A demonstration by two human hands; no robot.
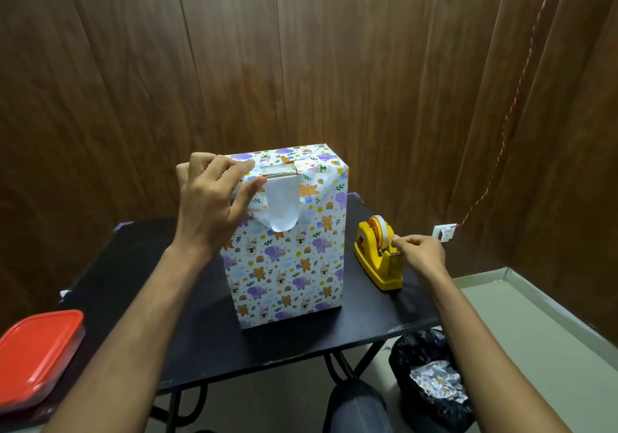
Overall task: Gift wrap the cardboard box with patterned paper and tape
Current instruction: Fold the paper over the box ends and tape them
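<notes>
1. Head view looked down on a black table (187, 342) with the box (287, 252) standing upright near its middle, long axis vertical, broad patterned face turned toward the camera.
2. Wrapped almost fully in animal-print paper; at the top near edge, a strip of bare cardboard (277, 173) showed, with a loose white-backed flap (282, 208) hanging down the front.
3. Left hand (210, 198) rested on the top left corner, fingers spread over the top edge and thumb pressed against the paper beside the flap.
4. Right hand (419, 253) reached to the yellow tape dispenser (378, 258), just right of the box, fingertips pinching the tape end at its cutter.
5. Red-lidded container (40, 359) sat at the table's left edge; black bin bag (431, 386) with crumpled paper stood on the floor at lower right.
</notes>
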